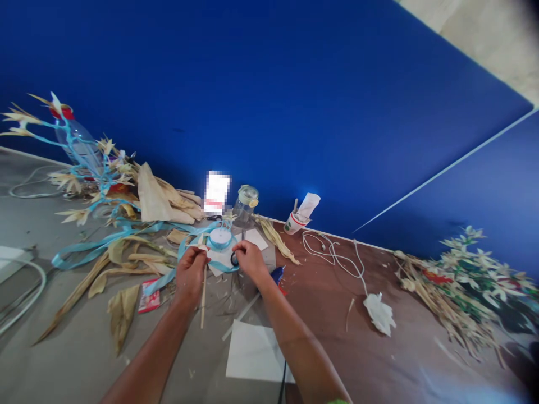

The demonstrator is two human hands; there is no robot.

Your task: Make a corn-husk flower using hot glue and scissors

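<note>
Left hand (191, 269) was closed on a thin stick (203, 303), its long axis running back toward the person. Right hand (248, 259) pinched the blue ribbon (105, 242) just beside the ribbon spool (220, 238), which lay directly ahead of both hands on the worktop (63, 348).

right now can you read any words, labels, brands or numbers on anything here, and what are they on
None can be read.
Card against the blue wall: pixelated, unreadable.
Red and white packet on the table: print too small.
Paper cup with red band: marking too small.
Ribbon spool beyond the hands: no legible label.
Clear jar: no text visible.
</note>
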